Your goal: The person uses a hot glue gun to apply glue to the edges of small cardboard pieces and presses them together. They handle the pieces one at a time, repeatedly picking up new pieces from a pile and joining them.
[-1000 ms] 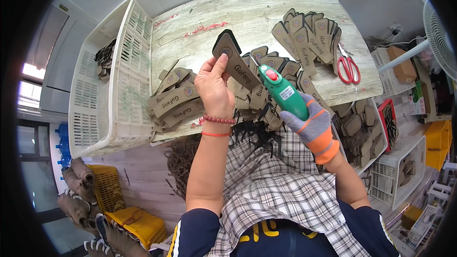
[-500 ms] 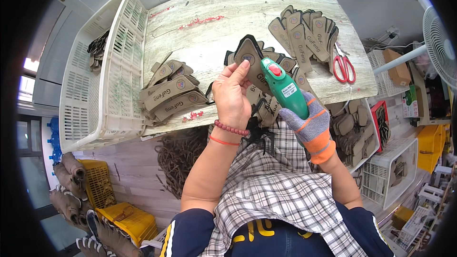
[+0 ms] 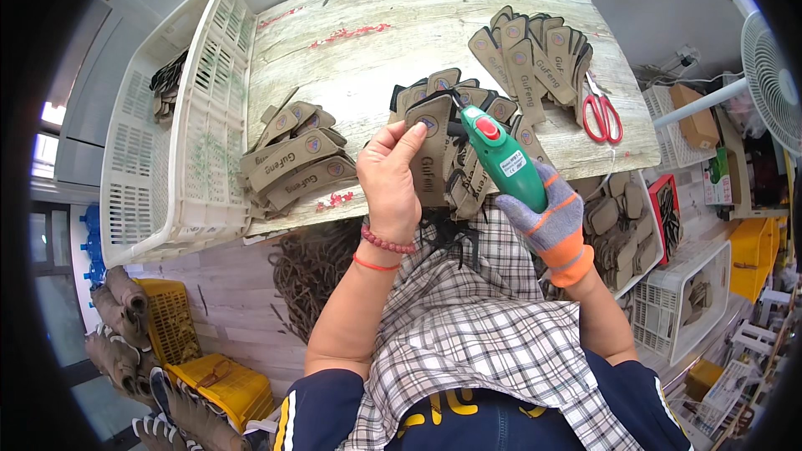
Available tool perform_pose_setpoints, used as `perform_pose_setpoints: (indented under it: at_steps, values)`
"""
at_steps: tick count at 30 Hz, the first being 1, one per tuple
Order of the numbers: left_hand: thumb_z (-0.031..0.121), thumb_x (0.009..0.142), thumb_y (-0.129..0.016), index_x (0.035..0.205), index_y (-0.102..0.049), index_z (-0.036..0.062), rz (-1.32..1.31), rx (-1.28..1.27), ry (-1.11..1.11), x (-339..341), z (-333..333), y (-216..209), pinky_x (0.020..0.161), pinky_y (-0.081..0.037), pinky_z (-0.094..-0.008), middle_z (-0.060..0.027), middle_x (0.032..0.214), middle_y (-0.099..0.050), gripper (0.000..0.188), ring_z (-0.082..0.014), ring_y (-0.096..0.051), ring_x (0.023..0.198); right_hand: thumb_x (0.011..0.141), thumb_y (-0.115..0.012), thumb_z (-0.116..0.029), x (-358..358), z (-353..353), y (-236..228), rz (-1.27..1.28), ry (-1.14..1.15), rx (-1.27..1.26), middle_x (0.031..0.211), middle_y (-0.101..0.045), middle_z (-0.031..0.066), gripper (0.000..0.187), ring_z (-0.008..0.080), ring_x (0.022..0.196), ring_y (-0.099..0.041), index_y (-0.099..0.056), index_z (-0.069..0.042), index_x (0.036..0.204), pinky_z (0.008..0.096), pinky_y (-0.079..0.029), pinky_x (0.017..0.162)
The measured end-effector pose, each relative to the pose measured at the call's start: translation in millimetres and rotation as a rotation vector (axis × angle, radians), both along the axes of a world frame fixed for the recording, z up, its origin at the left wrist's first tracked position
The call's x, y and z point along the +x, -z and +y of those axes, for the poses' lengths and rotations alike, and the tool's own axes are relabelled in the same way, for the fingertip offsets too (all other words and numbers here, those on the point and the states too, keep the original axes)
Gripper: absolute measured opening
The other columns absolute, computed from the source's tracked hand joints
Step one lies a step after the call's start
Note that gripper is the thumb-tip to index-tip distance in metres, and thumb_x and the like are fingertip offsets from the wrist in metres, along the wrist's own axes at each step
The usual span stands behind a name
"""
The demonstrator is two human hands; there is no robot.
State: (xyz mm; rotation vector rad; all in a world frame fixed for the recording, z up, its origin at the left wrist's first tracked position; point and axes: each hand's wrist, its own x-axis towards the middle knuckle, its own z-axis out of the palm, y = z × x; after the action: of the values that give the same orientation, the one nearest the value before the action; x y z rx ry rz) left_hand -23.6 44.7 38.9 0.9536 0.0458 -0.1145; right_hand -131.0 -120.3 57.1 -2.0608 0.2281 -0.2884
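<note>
One bare left hand is laying its thumb over one tan, dark-edged fabric strip, just left of one green plastic handheld tool; whether its fingers are pinching, I cannot tell. One grey-and-orange gloved right hand is wrapping its fingers around the tool. One pair of red-handled scissors is lying to the tool's right.

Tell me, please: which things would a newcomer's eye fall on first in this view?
First comes the bright green handheld tool with a red button, held near the centre by the grey-and-orange-gloved right hand. Next, the red-handled metal scissors lie near the right edge of the pale wood-grain table. At the table's left side is a large white perforated plastic crate.
</note>
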Motion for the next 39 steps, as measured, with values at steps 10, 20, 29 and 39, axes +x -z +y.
perform_pose_setpoints:
  at_steps: [10,20,29,39]
  values:
    - [0.002,0.085,-0.060,0.091,-0.063,-0.0029,-0.136,0.170,0.064,6,12,-3,0.069,-0.047,-0.0209,-0.0055,0.085,-0.066,0.009,-0.0074,-0.059,0.073,0.070,-0.079,-0.032,-4,-1,-2,-0.005,-0.028,-0.039,0.086,-0.066,0.0102,0.059,0.0132,0.070,-0.063,-0.055,-0.002,0.115,0.0262,-0.051,0.064]
    - [0.004,0.084,-0.062,0.088,-0.063,-0.0024,-0.242,0.504,0.273,22,37,-20,0.062,-0.047,-0.0176,-0.0018,0.079,-0.064,0.008,-0.0042,-0.057,0.068,0.070,-0.079,-0.024,-12,-14,0,0.024,-0.131,0.015,0.085,-0.066,0.0079,0.059,0.0085,0.068,-0.062,-0.053,0.000,0.117,0.0236,-0.051,0.063]
    - [0.005,0.079,-0.066,0.083,-0.064,-0.0024,-0.270,0.659,0.427,38,53,-27,0.056,-0.042,-0.0177,0.0008,0.072,-0.061,0.009,-0.0024,-0.051,0.064,0.070,-0.079,-0.027,-15,-18,-2,0.188,-0.214,0.061,0.090,-0.067,0.0079,0.061,0.0103,0.078,-0.063,-0.054,0.000,0.118,0.0254,-0.051,0.071]
    - [0.007,0.077,-0.067,0.079,-0.065,-0.0013,-0.344,0.759,0.581,39,53,-26,0.055,-0.041,-0.0199,0.0016,0.068,-0.060,0.009,-0.0032,-0.050,0.062,0.070,-0.079,-0.024,-14,-13,-7,0.204,-0.256,0.131,0.095,-0.066,0.0084,0.060,0.0097,0.084,-0.062,-0.053,0.000,0.119,0.0252,-0.050,0.074]
